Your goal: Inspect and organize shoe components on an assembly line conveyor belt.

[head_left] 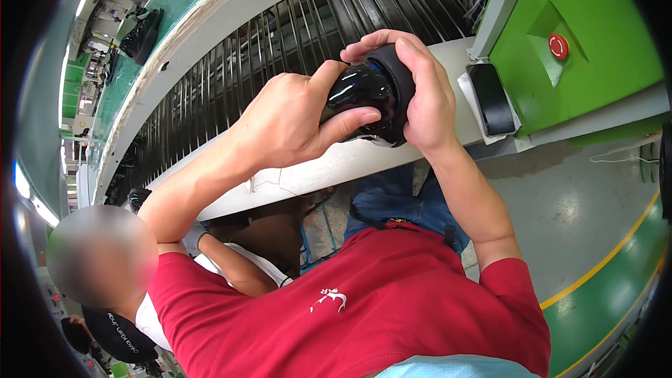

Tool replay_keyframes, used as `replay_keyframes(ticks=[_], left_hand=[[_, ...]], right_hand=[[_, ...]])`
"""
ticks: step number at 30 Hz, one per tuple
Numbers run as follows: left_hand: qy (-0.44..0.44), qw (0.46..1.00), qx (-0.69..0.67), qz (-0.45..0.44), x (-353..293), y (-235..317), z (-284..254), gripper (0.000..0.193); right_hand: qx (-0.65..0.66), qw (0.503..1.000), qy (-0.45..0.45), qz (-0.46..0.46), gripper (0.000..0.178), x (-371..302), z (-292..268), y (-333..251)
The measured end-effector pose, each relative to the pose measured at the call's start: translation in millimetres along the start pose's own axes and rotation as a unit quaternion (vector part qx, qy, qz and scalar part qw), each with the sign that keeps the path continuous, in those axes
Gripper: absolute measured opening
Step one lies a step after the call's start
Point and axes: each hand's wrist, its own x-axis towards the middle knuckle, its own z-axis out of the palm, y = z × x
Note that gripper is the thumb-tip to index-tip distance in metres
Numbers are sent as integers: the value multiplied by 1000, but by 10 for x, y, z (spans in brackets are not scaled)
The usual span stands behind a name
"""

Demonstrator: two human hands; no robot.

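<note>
Both of my hands grip a black shoe (355, 91) above the pale front ledge of a roller conveyor. One part of it is glossy and rounded; a matt dark part with a ridged edge sits on the right. My left hand (290, 120) is closed round the left end, its thumb pressed along the glossy surface. Wrapped round the matt right side is my right hand (428, 98), with the fingers over the far edge. The palms hide much of the shoe, so its full shape cannot be told.
Dark metal rollers (294, 35) run behind my hands. To the right, a black phone-like device (490, 100) lies on a white pad beside a green machine panel with a red stop button (558, 46). More black shoes (142, 35) stand on a green belt. A co-worker (238, 266) is close at left.
</note>
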Motion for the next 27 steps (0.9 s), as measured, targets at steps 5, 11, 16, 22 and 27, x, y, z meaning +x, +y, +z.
replay_keyframes(ticks=[5, 11, 16, 22, 27], left_hand=[[-13, 999, 18, 24, 97, 49, -27, 66], [-20, 996, 54, 74, 262, 200, -25, 68], [24, 993, 55, 99, 269, 248, 58, 68], [107, 982, 85, 128, 58, 302, 261, 69], [279, 951, 14, 130, -131, 235, 553, 64]], right_hand=[[43, 999, 23, -6, 50, -57, -88, -4], [-118, 992, -36, -21, 54, -85, -249, -201], [-125, 991, -32, -27, 48, -151, -286, -274], [-149, 986, -62, -46, 49, -293, -312, -256], [-174, 976, -54, -118, 51, -452, -201, -153]])
